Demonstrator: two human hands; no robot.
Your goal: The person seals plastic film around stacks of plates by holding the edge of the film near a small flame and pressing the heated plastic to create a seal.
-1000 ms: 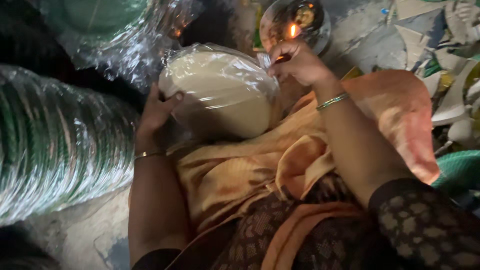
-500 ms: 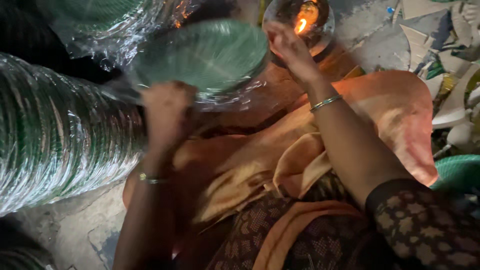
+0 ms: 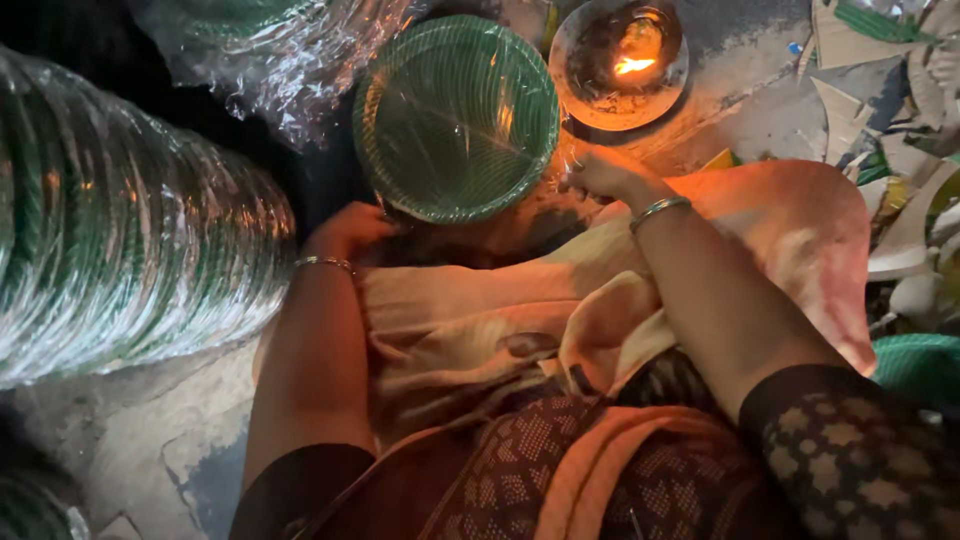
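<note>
Left hand (image 3: 345,232) under wrapped green plates (image 3: 456,118), grip unclear | right hand (image 3: 605,172) pinches wrap beside lamp (image 3: 619,62) | plates face up toward camera, tilted

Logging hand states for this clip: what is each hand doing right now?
Left hand: under the plastic-wrapped stack of round green paper bowls; grip cannot be told.
Right hand: pinching its clear wrap.

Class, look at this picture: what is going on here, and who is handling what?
A person sits on the floor with a stack of green disposable plates wrapped in clear plastic, standing on edge above the lap. The left hand rests at its lower left edge; the right hand pinches the plastic wrap at its right side, close to a small lamp with a burning flame. A long wrapped roll of plates lies to the left, and paper scraps litter the right.
</note>
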